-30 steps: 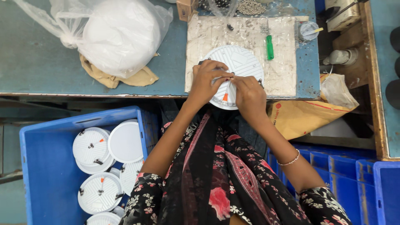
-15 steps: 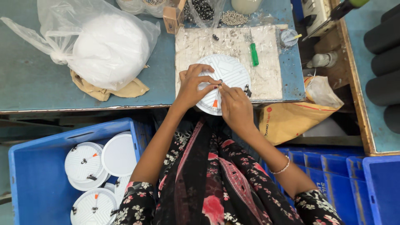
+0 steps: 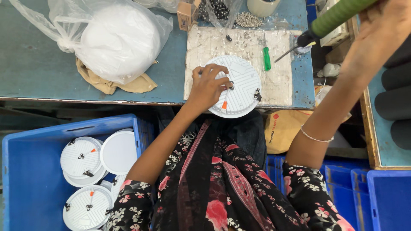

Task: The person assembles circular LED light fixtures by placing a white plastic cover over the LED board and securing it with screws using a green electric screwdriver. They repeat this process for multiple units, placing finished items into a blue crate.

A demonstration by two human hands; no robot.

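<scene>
A round white ribbed lamp housing [image 3: 239, 87] with metal spring clips and an orange-tipped wire lies on a worn white mat [image 3: 282, 81] at the bench edge. My left hand [image 3: 208, 87] rests on top of it, fingers spread, pressing it down. My right hand [image 3: 381, 21] is raised at the upper right, closed around the green handle of a powered screwdriver [image 3: 334, 19] whose tip points down toward the mat. A small green screwdriver [image 3: 266, 58] lies on the mat beside the housing.
A blue crate [image 3: 30, 171] at lower left holds several similar white housings [image 3: 81, 158]. On the blue-grey bench [image 3: 34, 72] sit a tied clear bag of white material [image 3: 115, 38], bags of screws [image 3: 248, 19] and a small cardboard box [image 3: 186, 15]. More blue crates [image 3: 385, 201] stand at lower right.
My right hand has left the housing and risen to the upper right, now gripping the green-handled screwdriver. My left hand stays on the housing. The view has shifted closer.
</scene>
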